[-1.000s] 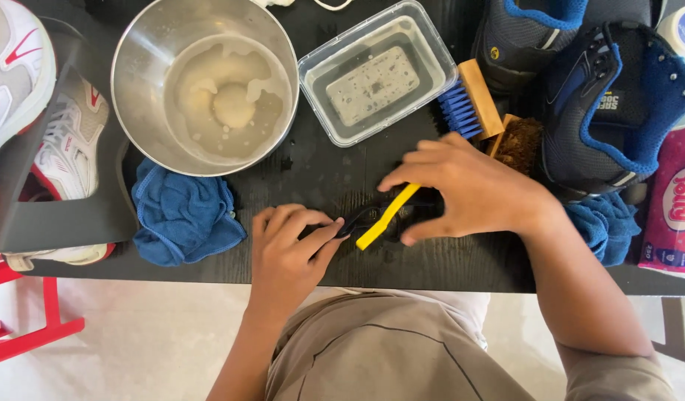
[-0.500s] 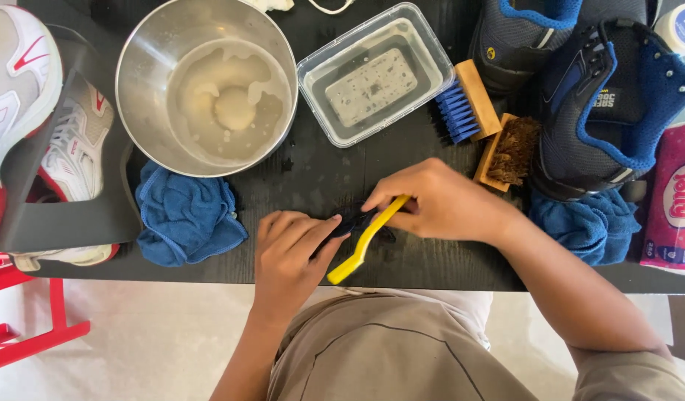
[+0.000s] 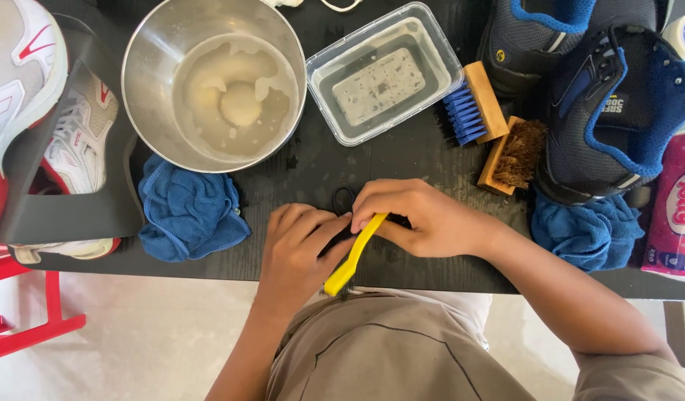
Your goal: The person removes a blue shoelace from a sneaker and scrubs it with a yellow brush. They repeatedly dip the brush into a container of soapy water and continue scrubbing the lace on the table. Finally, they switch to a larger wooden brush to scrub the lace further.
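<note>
My right hand (image 3: 424, 220) grips a yellow-handled brush (image 3: 353, 256) near its head, the handle pointing back toward my body. My left hand (image 3: 299, 249) lies flat on the black table (image 3: 298, 167) right beside it, fingers pressing on a thin black lace or cord (image 3: 343, 199) that loops out above my fingers. The brush head is hidden under my right hand. Both hands meet near the table's front edge.
A steel bowl (image 3: 153, 56) of soapy water and a clear plastic tub (image 3: 431, 44) stand behind. Two blue cloths (image 3: 190, 212) (image 3: 587, 230), a blue-bristled brush (image 3: 472, 104), a brown-bristled brush (image 3: 513, 152), dark blue shoes (image 3: 617, 96), white-red sneakers (image 3: 30, 96) and a pink pack (image 3: 676, 215) lie around.
My right hand has come down and left with the yellow brush until it meets my left hand; the handle now angles toward my body. My left hand stayed nearly in place.
</note>
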